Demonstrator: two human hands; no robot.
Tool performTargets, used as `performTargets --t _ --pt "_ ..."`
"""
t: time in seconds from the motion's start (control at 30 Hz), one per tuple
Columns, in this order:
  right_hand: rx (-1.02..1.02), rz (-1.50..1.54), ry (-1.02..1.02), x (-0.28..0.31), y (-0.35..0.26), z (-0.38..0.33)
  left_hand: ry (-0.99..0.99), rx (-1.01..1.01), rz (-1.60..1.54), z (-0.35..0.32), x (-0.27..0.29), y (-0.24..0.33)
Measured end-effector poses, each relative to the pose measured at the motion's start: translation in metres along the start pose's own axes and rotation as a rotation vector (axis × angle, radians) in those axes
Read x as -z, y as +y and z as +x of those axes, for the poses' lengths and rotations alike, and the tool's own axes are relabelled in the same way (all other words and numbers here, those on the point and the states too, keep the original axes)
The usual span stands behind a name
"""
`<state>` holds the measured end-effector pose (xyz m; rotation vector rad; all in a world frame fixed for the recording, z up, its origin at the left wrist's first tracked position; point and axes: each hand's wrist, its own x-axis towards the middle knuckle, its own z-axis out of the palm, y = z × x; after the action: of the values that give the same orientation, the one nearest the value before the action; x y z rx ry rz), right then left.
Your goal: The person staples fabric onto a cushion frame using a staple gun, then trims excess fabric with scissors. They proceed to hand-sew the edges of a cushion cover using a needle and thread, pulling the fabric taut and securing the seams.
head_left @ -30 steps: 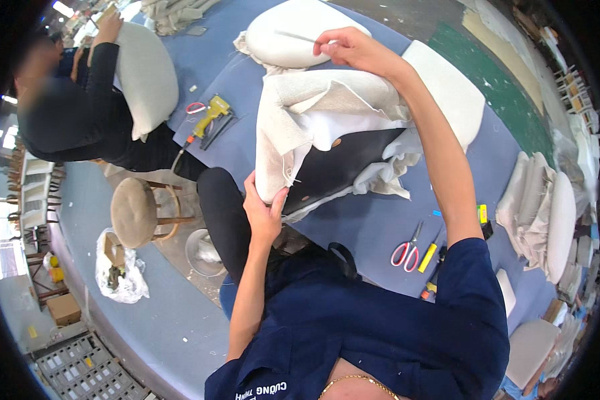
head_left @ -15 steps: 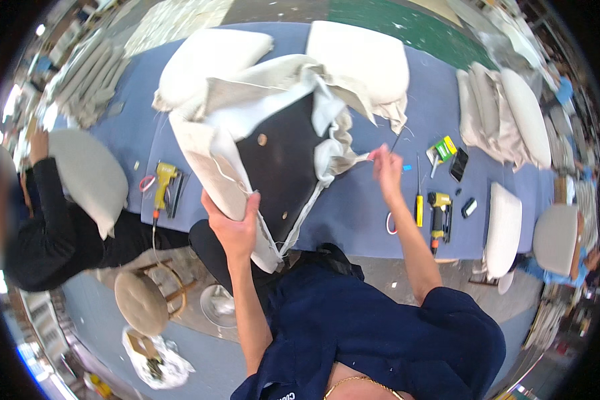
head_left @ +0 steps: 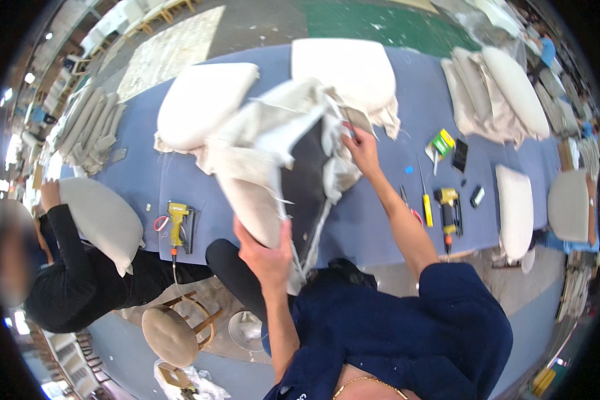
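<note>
A chair cushion in a loose beige fabric cover [head_left: 250, 190] is tilted up in front of me, with its black underside [head_left: 305, 173] and white lining showing. My left hand [head_left: 267, 253] is closed round its lower left edge, thumb on the near side. At the cover's upper right edge, the fingers of my right hand [head_left: 362, 148] are pinched together. A thin dark and pinkish thing shows by those fingertips, too small to name. Nearest to my right forearm lie red-handled scissors [head_left: 413, 212], partly hidden, and a yellow-handled screwdriver [head_left: 427, 208].
Two white cushions [head_left: 343, 70] lie at the table's far side. Yellow staple guns [head_left: 449, 213] [head_left: 178, 223] rest to either side. A phone [head_left: 459, 155], a small green box [head_left: 441, 143] and stacked covers [head_left: 470, 100] are at right. At left sits a person in black [head_left: 80, 267] with a grey cushion [head_left: 103, 213].
The cushion has turned and its black underside shows less. My left hand has moved right with it. My right hand has gone up and left to the cover's edge. The view has shifted.
</note>
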<state>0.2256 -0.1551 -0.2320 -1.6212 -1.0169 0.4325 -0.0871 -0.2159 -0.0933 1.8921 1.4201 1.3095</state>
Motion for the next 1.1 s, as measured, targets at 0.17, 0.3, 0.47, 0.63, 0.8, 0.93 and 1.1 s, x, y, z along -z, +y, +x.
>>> performTargets --t 0.17,0.3,0.47,0.63,0.8,0.93,1.1 --pt "0.015 0.124 0.152 -0.021 0.026 0.017 -0.021 0.080 -0.071 -0.014 -0.006 0.016" --pt "0.229 0.158 0.371 -0.036 0.043 0.049 -0.076 0.090 -0.098 -0.021 -0.001 0.027" --pt "0.143 0.347 0.344 -0.045 0.036 0.056 -0.026 -0.016 0.001 -0.038 0.004 0.021" --pt "0.417 0.175 0.338 -0.032 0.031 0.070 -0.044 0.015 -0.018 -0.040 0.011 0.025" --pt "0.428 0.131 0.226 -0.023 -0.001 0.044 0.105 -0.048 -0.011 -0.005 0.009 0.054" --pt "0.233 0.090 0.273 0.003 0.002 0.023 0.108 -0.017 0.045 0.015 0.006 0.061" --pt "0.185 0.006 0.237 0.055 0.030 -0.010 0.034 -0.173 0.064 0.051 -0.002 0.058"
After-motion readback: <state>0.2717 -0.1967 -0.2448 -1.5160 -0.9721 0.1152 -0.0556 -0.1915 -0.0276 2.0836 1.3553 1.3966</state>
